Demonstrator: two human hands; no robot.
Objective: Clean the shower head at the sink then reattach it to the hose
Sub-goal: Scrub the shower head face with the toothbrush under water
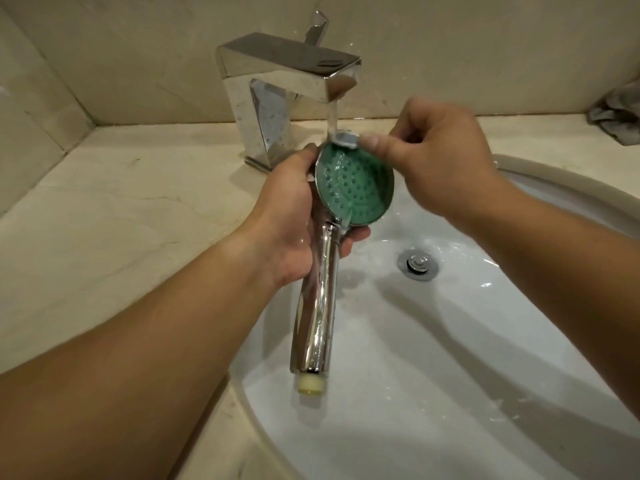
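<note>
1. Here, at the frame's nine o'clock, lies the beige stone counter (104,209), running back to a tiled wall.
2. The left forearm comes up from seven o'clock toward the centre, palm turned to the right.
3. The left hand (294,216) grips the shower head (353,188) where the round face meets the handle; the thumb lies along the left rim, and the fingers curl behind, only their tips showing below the face at five o'clock of it.
4. The shower head sits over the left part of the sink (554,188), its green nozzle face turned up toward the camera and its chrome handle pointing down to six o'clock, ending in a pale threaded fitting with no hose on it.
5. Above it, at twelve o'clock, stands the square chrome faucet (287,74); a water stream (332,116) falls from its spout onto the top rim of the face.
6. The right forearm enters from four o'clock, and the right hand (440,150) is bent at the wrist, fingers curled; thumb and forefinger pinch a small grey piece (346,138) at the face's twelve o'clock, right under the water.
7. What that piece is cannot be made out; it is small and blurred by water.
8. The drain (418,264) lies in the basin at three o'clock of the handle.
9. A crumpled grey cloth (616,116) at the frame's two o'clock is cut off by the edge.
</note>
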